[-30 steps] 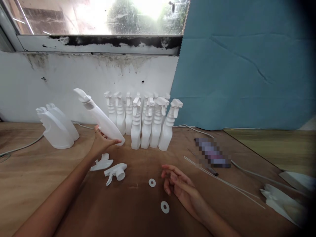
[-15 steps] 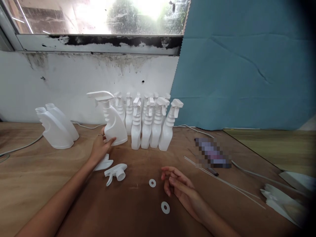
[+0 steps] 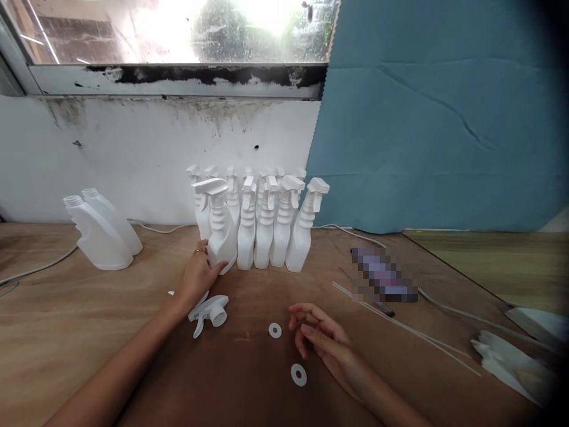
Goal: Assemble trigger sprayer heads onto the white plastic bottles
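My left hand [image 3: 203, 274] is closed around the lower part of a white spray bottle [image 3: 222, 234], which stands at the left end of the front row, its trigger head fitted. Beside it are several more white spray bottles [image 3: 265, 237] with heads on. Under my left forearm and wrist, a loose trigger sprayer head [image 3: 210, 312] lies on the table, and another white piece is mostly hidden there. My right hand [image 3: 320, 338] hovers with loosely curled, parted fingers and holds nothing. Near it lie two white ring washers, one [image 3: 275, 330] to its left and another [image 3: 299, 375] below.
Two bottles without heads [image 3: 103, 234] stand at the left. On the right lie thin white tubes [image 3: 404, 326], a blurred-out phone-like object [image 3: 384, 276], a cable and a crumpled plastic bag [image 3: 507, 362]. A wall with a window [image 3: 186, 35] and blue cloth [image 3: 427, 118] rises behind.
My left hand has moved right with the spray bottle, bringing it against the front row; the bottle has turned slightly. My right hand has barely moved.
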Demonstrator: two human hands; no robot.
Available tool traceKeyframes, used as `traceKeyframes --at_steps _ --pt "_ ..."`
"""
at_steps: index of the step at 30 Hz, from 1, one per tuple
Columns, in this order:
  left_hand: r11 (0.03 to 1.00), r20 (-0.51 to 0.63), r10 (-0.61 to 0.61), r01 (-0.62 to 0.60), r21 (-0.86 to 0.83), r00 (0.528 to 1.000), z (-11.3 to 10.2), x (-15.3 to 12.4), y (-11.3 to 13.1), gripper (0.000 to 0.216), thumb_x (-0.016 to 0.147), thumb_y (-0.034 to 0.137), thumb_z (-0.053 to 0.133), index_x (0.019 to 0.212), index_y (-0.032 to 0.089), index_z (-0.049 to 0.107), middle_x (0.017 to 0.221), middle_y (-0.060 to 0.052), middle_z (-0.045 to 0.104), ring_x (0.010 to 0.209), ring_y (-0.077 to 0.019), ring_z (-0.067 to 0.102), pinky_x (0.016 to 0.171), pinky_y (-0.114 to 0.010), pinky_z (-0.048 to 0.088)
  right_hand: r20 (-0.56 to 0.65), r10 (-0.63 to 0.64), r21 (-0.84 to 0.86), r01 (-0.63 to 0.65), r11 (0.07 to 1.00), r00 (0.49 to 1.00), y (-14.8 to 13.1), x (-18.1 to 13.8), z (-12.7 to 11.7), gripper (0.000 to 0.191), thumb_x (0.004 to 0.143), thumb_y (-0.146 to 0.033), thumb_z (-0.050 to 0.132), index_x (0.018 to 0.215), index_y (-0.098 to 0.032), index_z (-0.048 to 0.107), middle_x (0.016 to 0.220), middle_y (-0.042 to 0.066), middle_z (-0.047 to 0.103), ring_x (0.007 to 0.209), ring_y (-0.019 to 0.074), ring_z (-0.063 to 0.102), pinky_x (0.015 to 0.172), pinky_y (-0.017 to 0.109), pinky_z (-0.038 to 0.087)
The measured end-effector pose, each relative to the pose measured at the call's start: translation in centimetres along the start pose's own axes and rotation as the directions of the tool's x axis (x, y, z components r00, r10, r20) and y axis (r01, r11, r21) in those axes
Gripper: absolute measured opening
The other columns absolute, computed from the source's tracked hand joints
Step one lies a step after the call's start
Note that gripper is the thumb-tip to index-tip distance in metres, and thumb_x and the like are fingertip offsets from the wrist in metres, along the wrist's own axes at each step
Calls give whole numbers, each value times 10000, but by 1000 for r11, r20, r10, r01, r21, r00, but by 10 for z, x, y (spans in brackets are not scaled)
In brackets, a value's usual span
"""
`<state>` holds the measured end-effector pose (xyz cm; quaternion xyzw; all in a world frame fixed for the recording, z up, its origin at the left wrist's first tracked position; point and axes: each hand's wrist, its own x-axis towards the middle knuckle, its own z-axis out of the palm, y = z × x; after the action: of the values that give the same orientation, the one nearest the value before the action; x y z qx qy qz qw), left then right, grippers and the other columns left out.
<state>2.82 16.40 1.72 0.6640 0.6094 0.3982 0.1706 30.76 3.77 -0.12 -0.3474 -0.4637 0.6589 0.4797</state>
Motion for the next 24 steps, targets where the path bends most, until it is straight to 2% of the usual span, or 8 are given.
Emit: traceKeyframes --at_steps 4,7,12,15,17,19,21,24 --pt "1000 12 5 -5 -2 1000 3 -1 3 681 696 419 728 1241 163 410 987 -85 624 735 -224 636 627 -328 512 3 -4 -4 4 1000 1000 1 0 -1 240 856 -327 631 1066 -212 623 899 36 588 608 95 511 581 254 387" --pt "998 42 20 -18 -56 999 5 -1 4 644 744 396 682 1261 157 380 1044 -92 612 755 -200 650 656 -319 533 13 -10 -4 10 1000 1000 2 0 -1 241 857 -327 629 1070 -214 619 900 34 586 603 93 516 573 251 391" --pt "990 99 40 -26 -141 994 3 -1 6 573 801 389 600 1269 154 367 1007 -75 640 741 -176 663 689 -327 559 23 -12 -17 12 1000 1000 2 2 -2 245 858 -339 626 1068 -214 612 898 30 582 607 92 517 579 251 396" --pt "986 111 62 -44 -163 992 1 1 5 580 807 402 580 1278 145 359 1048 -94 648 804 -185 668 739 -337 557 23 -39 -79 40 996 999 4 0 -2 254 868 -372 609 1069 -218 605 891 26 579 615 98 515 590 256 400" --pt "987 109 77 -59 -152 991 -1 3 5 587 810 406 571 1287 141 356 1087 -110 640 838 -194 663 754 -343 549 20 -64 -188 67 980 998 4 -3 -3 251 884 -392 583 1061 -216 606 883 28 581 668 118 526 627 264 411" --pt "989 91 93 -82 -119 991 -4 3 5 586 817 400 561 1299 141 354 1114 -117 623 874 -204 648 773 -356 533 25 -79 -358 82 930 997 2 -8 -3 234 905 -392 548 1040 -212 611 883 37 589 754 147 537 693 280 426" --pt "992 57 107 -103 -78 993 -8 0 7 555 824 387 553 1291 146 376 1104 -112 607 897 -217 621 802 -381 507 60 -88 -541 107 834 994 -4 -14 -3 205 924 -366 512 1009 -209 612 901 46 587 815 168 534 749 300 433" --pt "978 20 204 -205 35 979 -17 -15 9 370 845 370 533 1146 158 497 1040 -96 595 906 -234 578 826 -402 464 193 -77 -721 195 665 978 -16 -21 0 152 910 -290 519 1021 -212 589 987 58 566 898 188 534 824 326 441"
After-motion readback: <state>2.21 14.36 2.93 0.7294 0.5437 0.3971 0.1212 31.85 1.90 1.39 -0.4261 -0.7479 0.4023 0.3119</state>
